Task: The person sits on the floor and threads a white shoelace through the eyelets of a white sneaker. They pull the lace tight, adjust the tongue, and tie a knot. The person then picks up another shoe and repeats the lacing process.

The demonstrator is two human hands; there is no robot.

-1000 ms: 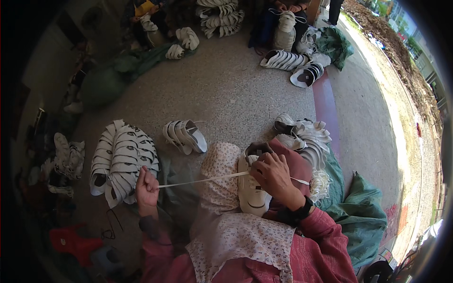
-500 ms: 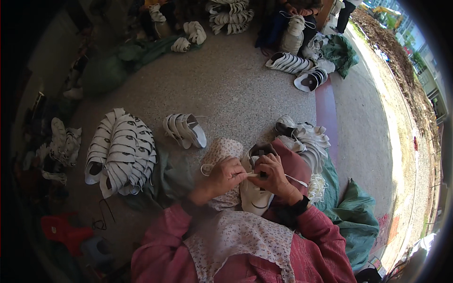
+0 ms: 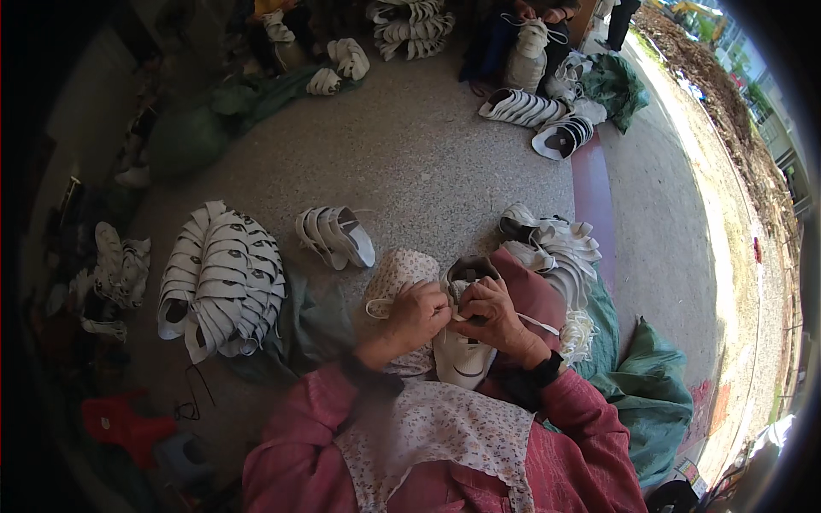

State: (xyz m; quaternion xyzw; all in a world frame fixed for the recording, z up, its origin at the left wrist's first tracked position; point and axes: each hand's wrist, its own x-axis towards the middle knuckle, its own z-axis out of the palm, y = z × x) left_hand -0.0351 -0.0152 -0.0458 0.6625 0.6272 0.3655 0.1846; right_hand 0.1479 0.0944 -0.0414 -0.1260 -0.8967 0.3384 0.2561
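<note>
A pale shoe upper [image 3: 460, 366] with a dark grey opening rests across my lap, its toe toward me. Over its lacing area both hands are closed close together. My left hand [image 3: 416, 315] pinches a white shoelace at the upper's left side, and a loop of lace [image 3: 376, 309] shows beyond its knuckles. My right hand [image 3: 496, 318] has thumb and fingers pressed together on the lace at the right edge. A lace end [image 3: 537, 325] sticks out to the right past that hand. My fingers hide the eyelets and most of the lace.
Nested uppers [image 3: 224, 278] stand on the floor at left, with a smaller stack [image 3: 333, 237] ahead. More uppers [image 3: 560, 252] and a bundle of laces [image 3: 578, 335] lie right, beside a green sack [image 3: 646, 389]. A red stool [image 3: 124, 425] is lower left. Other people sit at the far side.
My left hand has moved slightly right and closer to my right hand. The short stretch of lace visible between them is now covered by my fingers.
</note>
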